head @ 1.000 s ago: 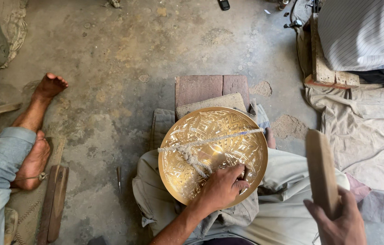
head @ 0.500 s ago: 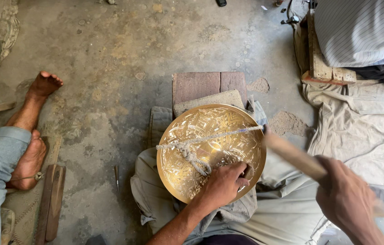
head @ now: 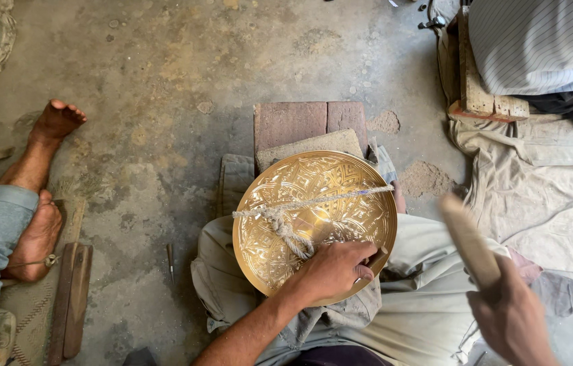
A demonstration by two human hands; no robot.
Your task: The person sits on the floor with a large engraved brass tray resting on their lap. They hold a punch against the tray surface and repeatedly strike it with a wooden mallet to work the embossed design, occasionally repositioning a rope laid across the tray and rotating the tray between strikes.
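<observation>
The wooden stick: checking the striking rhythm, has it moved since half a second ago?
Yes. The wooden stick in the right hand has lifted off the brass plate's rim.

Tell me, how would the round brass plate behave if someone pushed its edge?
The brass plate looks stiff, being engraved metal. It would probably resist sliding: a rope crosses it and the left hand presses on it. Its smooth, shiny surface may be slippery.
</observation>
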